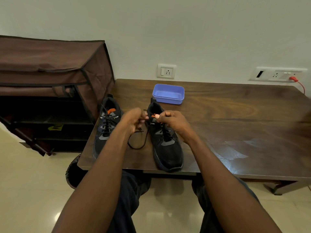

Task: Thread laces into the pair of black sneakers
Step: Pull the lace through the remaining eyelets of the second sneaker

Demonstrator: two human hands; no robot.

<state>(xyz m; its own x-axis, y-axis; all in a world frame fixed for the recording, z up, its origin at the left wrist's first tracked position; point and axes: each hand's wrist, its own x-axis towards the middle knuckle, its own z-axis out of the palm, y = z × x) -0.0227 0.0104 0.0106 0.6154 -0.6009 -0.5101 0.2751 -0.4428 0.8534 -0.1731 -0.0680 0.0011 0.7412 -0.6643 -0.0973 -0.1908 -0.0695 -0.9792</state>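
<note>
Two black sneakers stand on the dark wooden table point(235, 125), toes toward me. The left sneaker point(106, 126) has black laces threaded up its front. The right sneaker point(165, 145) is partly laced, and a loose black lace point(137, 146) loops from it onto the table between the shoes. My left hand point(133, 121) pinches a lace end just left of the right sneaker's collar. My right hand point(173, 122) rests over that sneaker's upper eyelets with fingers curled, pinching near the orange tongue tab; what it pinches is hidden.
A shallow blue plastic tub point(168, 94) sits behind the right sneaker. A brown fabric shoe rack point(50, 78) stands at the table's left edge. Wall sockets point(166, 71) and a red plug point(293, 79) are behind the table. My knees are under the table's front edge.
</note>
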